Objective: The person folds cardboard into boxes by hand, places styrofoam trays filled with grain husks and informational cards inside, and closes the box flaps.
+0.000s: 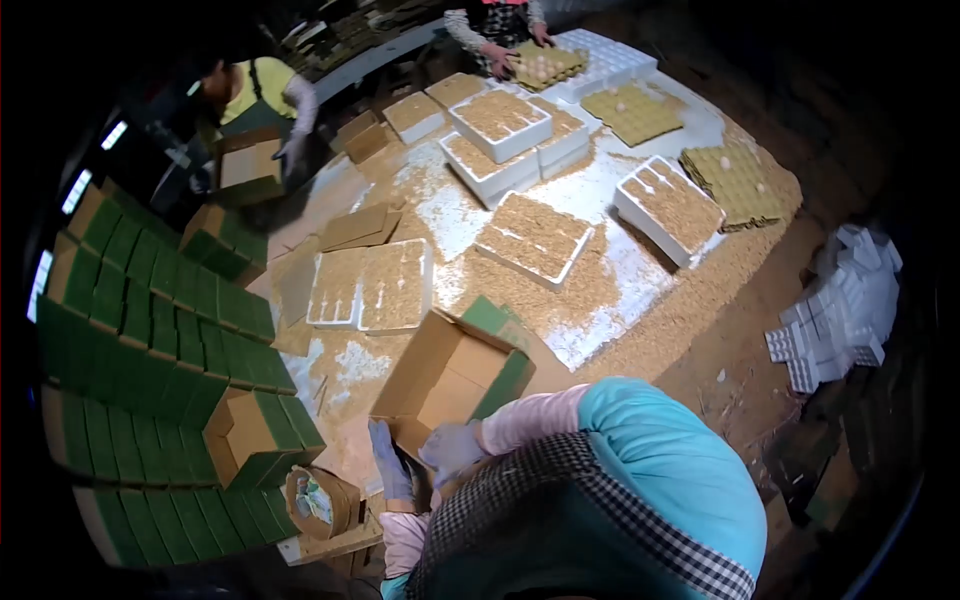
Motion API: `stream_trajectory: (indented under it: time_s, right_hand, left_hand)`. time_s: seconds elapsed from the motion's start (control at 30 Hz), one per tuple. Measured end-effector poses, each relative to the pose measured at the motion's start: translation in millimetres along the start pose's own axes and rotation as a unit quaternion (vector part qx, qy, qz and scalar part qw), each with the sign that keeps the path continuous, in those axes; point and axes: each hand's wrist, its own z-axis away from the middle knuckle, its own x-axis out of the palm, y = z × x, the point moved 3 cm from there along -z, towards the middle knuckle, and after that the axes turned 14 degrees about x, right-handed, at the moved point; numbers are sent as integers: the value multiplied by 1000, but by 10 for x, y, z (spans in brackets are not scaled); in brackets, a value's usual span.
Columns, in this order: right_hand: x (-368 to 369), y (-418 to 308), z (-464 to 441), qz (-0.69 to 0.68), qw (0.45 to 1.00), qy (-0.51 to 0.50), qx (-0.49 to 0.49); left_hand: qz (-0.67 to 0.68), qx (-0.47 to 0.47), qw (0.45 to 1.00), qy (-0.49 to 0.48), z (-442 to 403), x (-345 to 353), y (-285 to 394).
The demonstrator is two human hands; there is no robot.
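An open cardboard box (455,375) with green outer sides stands tilted at the near edge of the table, right in front of me. My left hand (391,462), in a pale glove, is at the box's near left corner, its fingers extended upward along the outside. My right hand (452,450), also gloved, is bent at the box's near side, and its fingertips are hard to make out. Beyond the box are white foam trays filled with sawdust, one (395,288) to the left and another (535,240) further back.
Green boxes (170,330) are stacked at the left, beside a round container (322,503) of packets. One co-worker (262,100) holds a box at the back left; another's hands (515,58) touch an egg tray (545,66). White foam pieces (835,310) lie at the right.
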Motion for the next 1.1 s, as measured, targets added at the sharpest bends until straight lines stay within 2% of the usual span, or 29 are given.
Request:
stream_trajectory:
  time_s: [0.03, 0.07, 0.1, 0.13, 0.17, 0.2, 0.23, 0.27, 0.3, 0.33, 0.37, 0.43, 0.5, 0.53, 0.57, 0.6, 0.63, 0.67, 0.73, 0.77, 0.8, 0.83, 0.87, 0.9, 0.93, 0.97, 1.0, 1.03, 1.1]
  right_hand:
    - [19, 19, -7, -41, 999, -28, 18]
    - [-32, 53, 42, -77, 995, -56, 28]
    - [-364, 120, 233, -40, 993, 19, -111]
    - [-681, 390, 702, 48, 963, 248, -93]
    - [-1029, 852, 1104, -71, 905, 408, 95]
    - [-1307, 1315, 1587, -180, 779, 533, 275]
    - [-1366, 1886, 2221, -93, 647, 617, 437]
    - [-1385, 2425, 2872, -47, 451, 642, 618]
    - [-1376, 2933, 3480, -72, 278, 637, 716]
    - [-1278, 3136, 3870, -264, 171, 591, 742]
    - [-1070, 3482, 4020, -375, 171, 597, 688]
    - [-649, 4028, 4081, -534, 205, 676, 465]
    - [-407, 4239, 4181, -584, 233, 705, 329]
    - [-316, 4276, 4238, -608, 248, 708, 259]
    - [-51, 4452, 4494, -427, 432, 720, 336]
    - [-65, 4186, 4406, -504, 407, 698, 305]
    - [-115, 3869, 4298, -579, 369, 674, 273]
    - [-203, 3504, 4164, -645, 324, 647, 244]
    - [-220, 3147, 4085, -384, 606, 595, 363]
    - [-218, 2960, 4041, -227, 682, 581, 382]
    - [-286, 2731, 3806, -409, 648, 556, 322]
    - [-349, 2497, 3569, -573, 568, 527, 267]
    - [-400, 2416, 3390, -608, 568, 508, 224]
    - [-419, 2366, 3269, -297, 762, 512, 263]
    - [-615, 2132, 3047, -102, 821, 485, 283]
    - [-743, 2025, 2876, -8, 853, 452, 260]
    - [-901, 1815, 2645, 14, 879, 411, 242]
    - [-1057, 1603, 2417, 33, 902, 370, 222]
    - [-1149, 1382, 2005, -168, 897, 298, 279]
  left_hand:
    - [-33, 21, 997, -72, 10, 67, -44]
    - [-148, 79, 986, -8, 75, 329, 91]
    - [-262, 144, 953, 54, 64, 492, 216]
    - [-264, 137, 954, 42, 19, 453, 191]
    - [-272, 141, 950, 55, 26, 317, 163]
    - [-279, 145, 946, 73, 70, 252, 110]
    - [-332, 131, 931, 69, 130, 337, 177]
    - [-330, 127, 933, 69, 111, 346, 135]
    - [-336, 142, 928, 76, 100, 309, 114]
    - [-343, 156, 923, 85, 121, 286, 90]
    - [-337, 148, 926, 80, 125, 371, 118]
    - [-344, 143, 923, 93, 72, 442, 62]
    - [-348, 147, 924, 55, 3, 465, 119]
    - [-407, 150, 899, 65, -43, 259, 31]
    - [-381, 144, 912, 44, -45, 479, 189]
    - [-357, 139, 923, 36, -76, 531, 224]
    - [-399, 194, 895, 43, -114, 437, 129]
    - [-449, 185, 873, 47, -107, 492, 152]
    - [-466, 152, 869, 68, -103, 640, 220]
    - [-450, 148, 878, 71, -110, 692, 251]
    - [-492, 187, 847, 73, -171, 526, 107]
    - [-461, 173, 867, 67, -152, 602, 189]
    - [-465, 192, 862, 67, -185, 590, 186]
    - [-408, 166, 896, 56, -198, 656, 277]
    - [-372, 150, 914, 66, -208, 657, 295]
    - [-311, 111, 939, 95, -210, 774, 395]
    - [-304, 105, 942, 100, -217, 724, 298]
    - [-293, 152, 941, 78, -242, 664, 212]
    - [-273, 250, 928, 36, -288, 475, 7]
